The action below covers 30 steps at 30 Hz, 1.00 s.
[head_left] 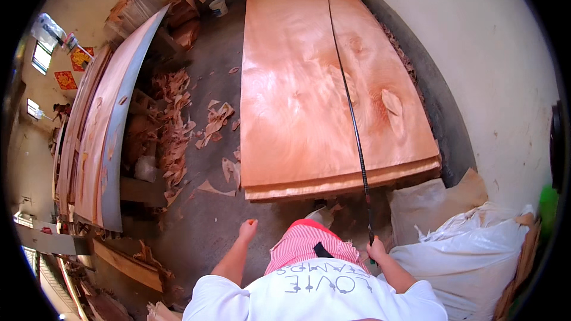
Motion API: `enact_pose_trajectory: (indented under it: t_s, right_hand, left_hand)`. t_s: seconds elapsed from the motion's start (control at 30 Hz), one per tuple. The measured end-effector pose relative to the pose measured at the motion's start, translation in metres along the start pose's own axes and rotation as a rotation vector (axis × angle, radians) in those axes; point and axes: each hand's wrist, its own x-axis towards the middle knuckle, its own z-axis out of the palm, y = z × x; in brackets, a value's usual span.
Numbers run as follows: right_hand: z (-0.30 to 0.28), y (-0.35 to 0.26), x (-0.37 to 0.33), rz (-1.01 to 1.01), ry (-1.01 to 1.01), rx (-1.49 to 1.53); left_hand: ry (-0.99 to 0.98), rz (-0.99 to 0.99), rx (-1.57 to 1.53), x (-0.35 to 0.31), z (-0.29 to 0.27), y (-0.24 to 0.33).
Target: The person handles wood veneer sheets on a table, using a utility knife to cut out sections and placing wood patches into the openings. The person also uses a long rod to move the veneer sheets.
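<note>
My right hand [376, 249] is closed round the thick end of a long, thin black rod [361, 157] that tapers toward its far tip. The rod reaches forward over a large stack of reddish wood veneer sheets [291, 125], ending near the stack's far edge. Whether it touches the top sheet I cannot tell. A bit of green shows at my right hand. My left hand [248, 230] hangs beside my body, short of the stack's near left corner. Its fingers are curled, with some orange at the fingertips; what they hold, if anything, is too small to make out.
More veneer sheets [98, 142] lean on a raised support at the left. Torn veneer scraps [172, 125] litter the floor between. A white bucket [218, 7] stands at the back. White plastic sacking [464, 261] bulges at the near right, below a pale wall [470, 41].
</note>
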Motion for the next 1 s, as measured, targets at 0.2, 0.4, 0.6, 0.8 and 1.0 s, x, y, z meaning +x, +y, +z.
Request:
enact_pose_trajectory:
  t_s: [0.2,0.4,0.6,0.8,1.0]
  right_hand:
    - [0.044,0.027,-0.06,-0.084,-0.151,-0.023]
    - [0.045,0.013,-0.081,-0.086,-0.195,-0.073]
    - [0.062,-0.075,-0.067,-0.189,-0.004,-0.109]
    - [0.104,-0.186,-0.04,-0.147,-0.014,0.407]
    - [0.147,-0.337,-0.042,-0.308,0.042,0.585]
  left_hand:
    - [-0.278,-0.079,0.172,-0.087,-0.004,-0.082]
    - [-0.184,0.113,-0.006,-0.095,-0.029,-0.043]
    - [-0.142,0.263,-0.06,-0.074,-0.071,-0.004]
    - [-0.17,0.348,-0.074,-0.064,-0.115,-0.048]
    - [-0.208,0.116,-0.052,-0.053,-0.183,-0.183]
